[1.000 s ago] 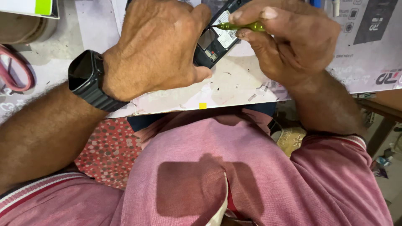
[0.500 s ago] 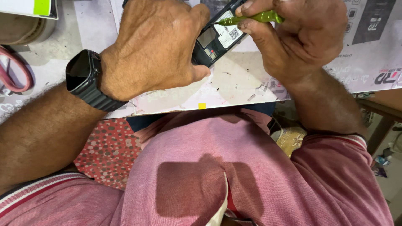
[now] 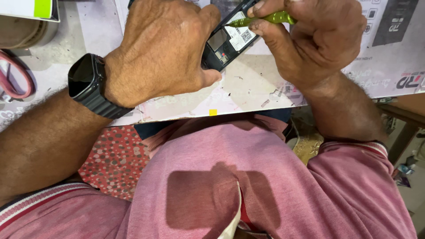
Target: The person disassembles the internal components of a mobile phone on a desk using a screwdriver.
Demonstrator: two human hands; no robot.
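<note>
Fingers (image 3: 265, 33) of the right hand (image 3: 318, 40) pinch a green screwdriver (image 3: 265, 19), tip on the opened phone (image 3: 228, 40). Left hand (image 3: 164, 53) clamps the phone against the surface (image 3: 248, 88). A slipping tip could gouge the exposed board, should the phone shift under pressure.

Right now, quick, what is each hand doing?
Left hand: closed on the small black phone, its back open, on the table.
Right hand: closed, holding a green screwdriver against the phone.

Phone (image 3: 228, 42) on the worktable (image 3: 248, 90), between left hand (image 3: 161, 53) and right hand (image 3: 318, 40).
</note>
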